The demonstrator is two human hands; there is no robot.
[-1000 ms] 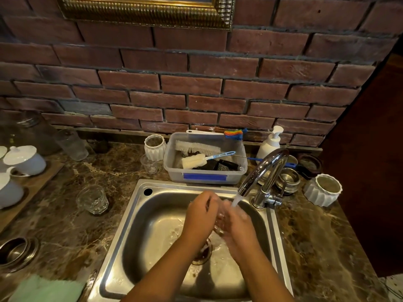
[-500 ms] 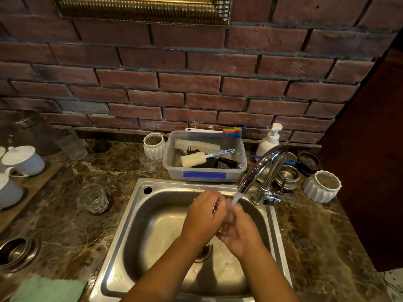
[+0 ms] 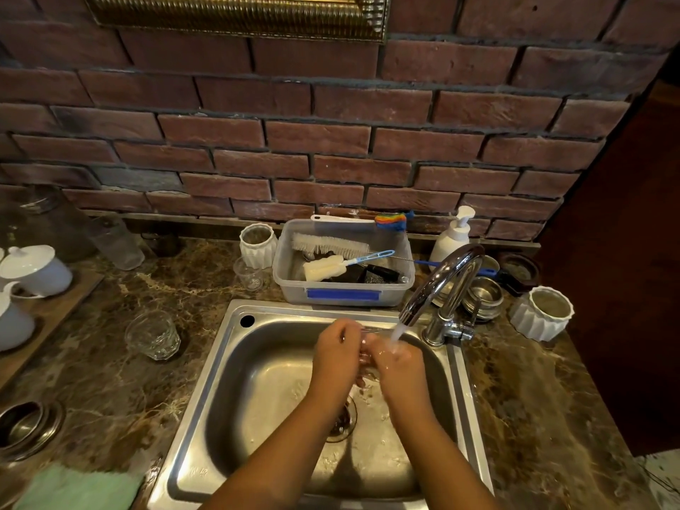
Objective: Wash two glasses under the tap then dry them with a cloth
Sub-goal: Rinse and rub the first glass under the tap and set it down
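Note:
Over the steel sink (image 3: pixel 235 362), my left hand (image 3: pixel 336 357) and my right hand (image 3: pixel 399 366) both grip a clear glass (image 3: pixel 365 357), mostly hidden between them. Water runs from the chrome tap (image 3: pixel 441 285) onto my right hand and the glass. A second faceted glass (image 3: pixel 153 334) stands upright on the marble counter left of the sink. A green cloth (image 3: pixel 79 489) lies at the counter's front left corner.
A plastic tub (image 3: pixel 344 288) of brushes sits behind the sink, a small glass (image 3: pixel 249 274) and white ribbed cup (image 3: pixel 257 244) to its left. Soap dispenser (image 3: pixel 454 233), steel bowls (image 3: pixel 484 298) and another ribbed cup (image 3: pixel 542 312) stand right of the tap. White teapots (image 3: pixel 35 270) sit far left.
Both hands have shifted slightly up and towards the tap spout, turning the glass under the stream. The view has tilted a little downward.

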